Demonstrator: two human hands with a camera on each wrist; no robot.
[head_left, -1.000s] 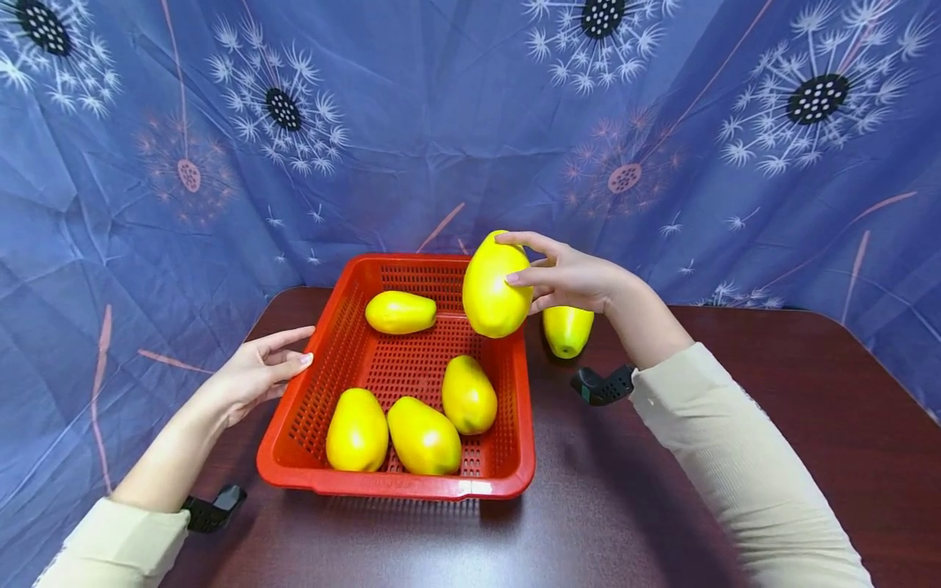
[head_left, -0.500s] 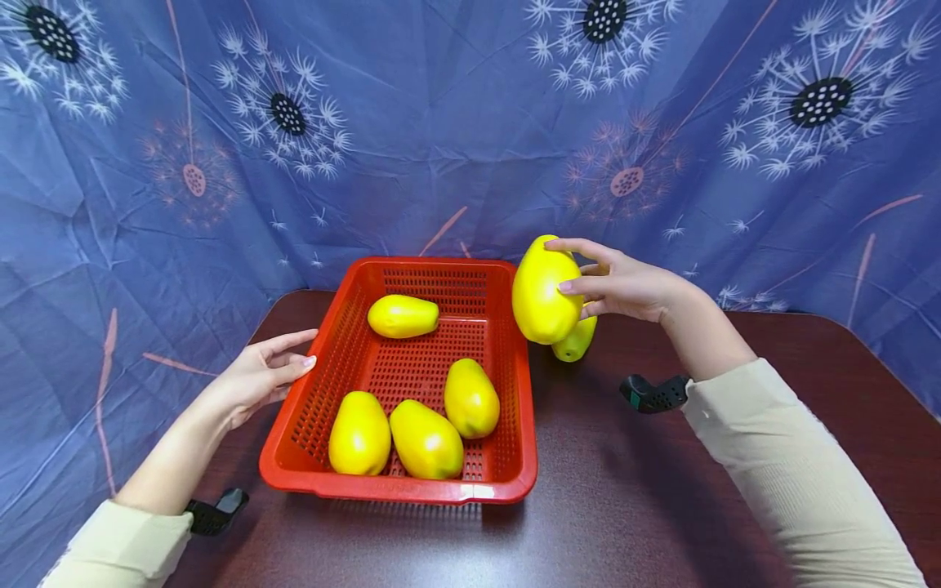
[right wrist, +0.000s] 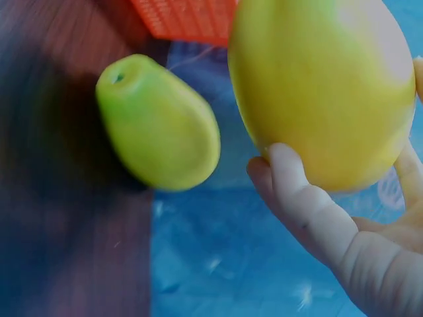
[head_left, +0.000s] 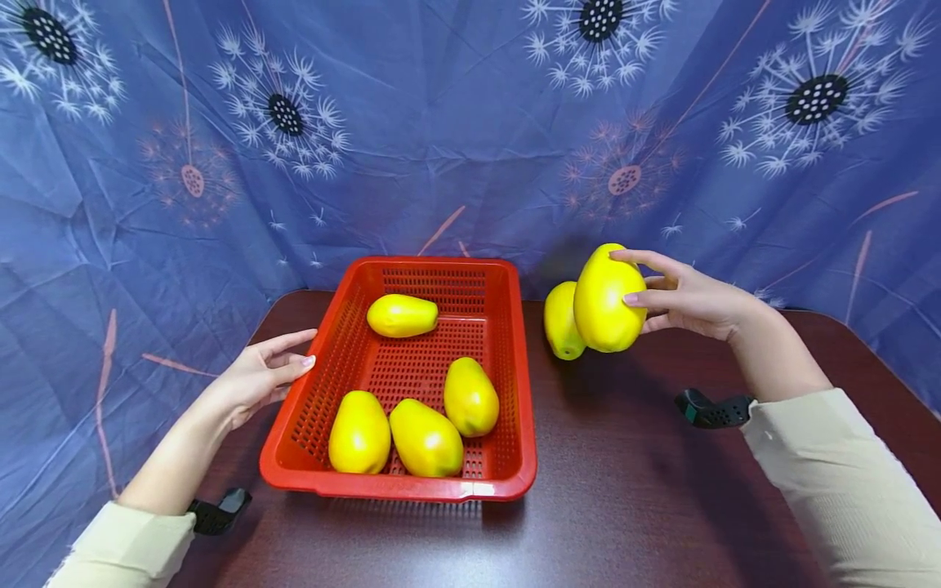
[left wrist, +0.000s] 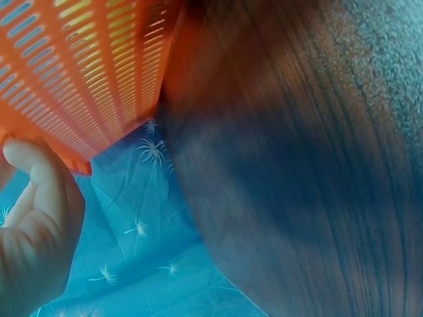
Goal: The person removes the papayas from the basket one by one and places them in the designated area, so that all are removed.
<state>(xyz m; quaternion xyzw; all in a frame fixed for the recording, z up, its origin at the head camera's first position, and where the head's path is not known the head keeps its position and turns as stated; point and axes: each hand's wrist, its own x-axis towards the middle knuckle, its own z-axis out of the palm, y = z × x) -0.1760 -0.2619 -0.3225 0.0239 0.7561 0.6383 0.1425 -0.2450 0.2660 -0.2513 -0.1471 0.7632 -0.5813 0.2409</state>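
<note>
In the head view my right hand (head_left: pixel 691 298) grips a yellow papaya (head_left: pixel 608 300) above the table, right of the basket. In the right wrist view, its fingers and thumb curl round the papaya's (right wrist: pixel 324 92) lower part. A second, greener-ended papaya (head_left: pixel 562 327) lies on the table just beyond, partly overlapped by the held one. My left hand (head_left: pixel 257 376) holds the left rim of a red plastic basket (head_left: pixel 525 408), thumb at the rim. Inside lie several yellow papayas: one at the back (head_left: pixel 402 316), the others toward the front (head_left: pixel 426 441).
The dark brown wooden table (head_left: pixel 603 506) extends round the basket. A blue dandelion-print cloth (head_left: pixel 456 122) hangs behind it and on the left. Black wrist devices (head_left: pixel 713 410) sit at both cuffs.
My right hand has carried the papaya rightward from over the basket's back right corner to beside the papaya on the table. The left hand and basket stay nearly still.
</note>
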